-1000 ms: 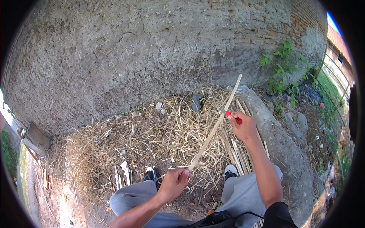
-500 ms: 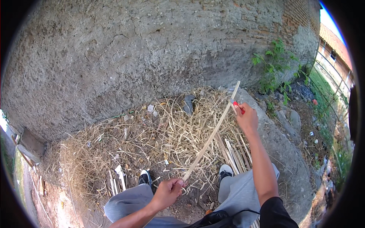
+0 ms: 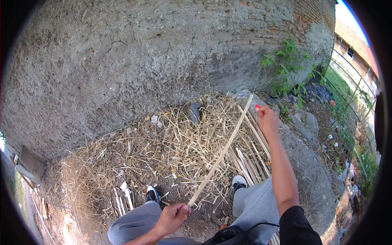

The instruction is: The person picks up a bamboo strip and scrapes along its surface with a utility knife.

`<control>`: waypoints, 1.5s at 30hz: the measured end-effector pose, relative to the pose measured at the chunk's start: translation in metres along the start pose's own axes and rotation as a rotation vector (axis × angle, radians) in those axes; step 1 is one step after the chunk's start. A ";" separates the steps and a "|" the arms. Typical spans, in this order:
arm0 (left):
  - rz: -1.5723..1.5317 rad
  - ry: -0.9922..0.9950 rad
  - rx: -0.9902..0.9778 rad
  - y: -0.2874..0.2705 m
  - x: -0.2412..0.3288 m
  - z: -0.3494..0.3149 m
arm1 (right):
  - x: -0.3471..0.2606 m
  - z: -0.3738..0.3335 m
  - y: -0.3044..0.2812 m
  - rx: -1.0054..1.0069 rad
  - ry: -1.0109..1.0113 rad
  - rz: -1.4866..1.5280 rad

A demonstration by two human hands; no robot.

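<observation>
My left hand [image 3: 172, 218], low in the middle, is closed on the near end of a long, pale bamboo strip [image 3: 218, 160]. The strip slants up and away to the right, its far end loose in the air near the wall's foot. Off to the right, my right hand [image 3: 268, 120] is closed around a small knife with a red handle [image 3: 257, 107]. Only the handle's red end shows clearly; the fingers cover the rest, and I cannot make out the blade. A small gap separates this hand from the strip.
Curly bamboo shavings [image 3: 204, 143] cover the ground between my feet and a rough wall [image 3: 122, 61]. More strips [image 3: 247, 165] lie by my right foot, beside a large grey rock [image 3: 306, 175]. A dark grey object [image 3: 195, 113] lies on the shavings; a green plant [image 3: 286, 67] grows by the wall.
The knife was against the strip near its far end and is now apart from it, to the right. My left hand has moved slightly left and down with the strip. The view has shifted a little.
</observation>
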State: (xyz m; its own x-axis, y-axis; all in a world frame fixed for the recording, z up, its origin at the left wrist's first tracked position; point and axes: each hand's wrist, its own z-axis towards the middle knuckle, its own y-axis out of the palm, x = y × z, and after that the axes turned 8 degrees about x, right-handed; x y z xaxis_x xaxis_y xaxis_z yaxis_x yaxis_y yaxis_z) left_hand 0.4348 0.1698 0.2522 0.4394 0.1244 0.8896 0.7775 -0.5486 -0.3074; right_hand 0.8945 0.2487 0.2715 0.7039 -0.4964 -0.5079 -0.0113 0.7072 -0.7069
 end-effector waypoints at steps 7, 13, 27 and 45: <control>-0.076 -0.124 0.046 -0.013 -0.013 -0.001 | 0.037 0.013 -0.008 0.137 0.100 0.033; -0.180 -0.121 0.116 -0.009 -0.012 0.010 | -0.033 -0.057 0.008 -0.287 -0.200 0.559; -0.014 0.115 0.330 -0.004 0.015 0.060 | -0.108 -0.176 -0.007 -0.502 -0.555 0.724; 0.197 0.229 0.491 0.019 0.031 0.058 | -0.109 -0.181 -0.007 -0.321 -0.755 0.618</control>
State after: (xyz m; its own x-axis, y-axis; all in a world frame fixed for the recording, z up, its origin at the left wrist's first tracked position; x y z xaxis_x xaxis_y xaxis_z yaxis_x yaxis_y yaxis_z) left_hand 0.4894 0.2112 0.2547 0.5313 -0.1534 0.8332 0.8325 -0.0879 -0.5470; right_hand 0.6894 0.2067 0.2425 0.7728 0.4332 -0.4638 -0.6345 0.5088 -0.5818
